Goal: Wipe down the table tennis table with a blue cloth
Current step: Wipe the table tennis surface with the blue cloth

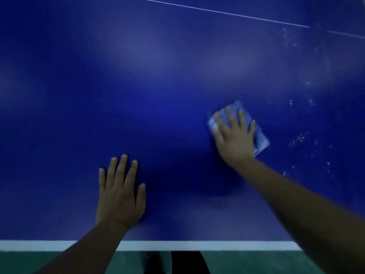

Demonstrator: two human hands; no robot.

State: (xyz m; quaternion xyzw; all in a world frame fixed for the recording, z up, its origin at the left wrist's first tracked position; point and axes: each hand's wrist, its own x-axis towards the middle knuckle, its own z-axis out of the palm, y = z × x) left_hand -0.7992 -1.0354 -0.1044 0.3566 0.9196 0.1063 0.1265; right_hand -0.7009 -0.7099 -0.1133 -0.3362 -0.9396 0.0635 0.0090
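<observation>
The dark blue table tennis table fills almost the whole view. A folded light blue cloth lies flat on it at the centre right. My right hand presses down on the cloth with straight, spread fingers and covers most of it. My left hand rests flat on the bare table surface near the front edge, fingers straight and holding nothing.
A white border line marks the table's near edge, with green floor below it. A thin white line crosses the far surface. Pale dusty specks dot the table to the right of the cloth.
</observation>
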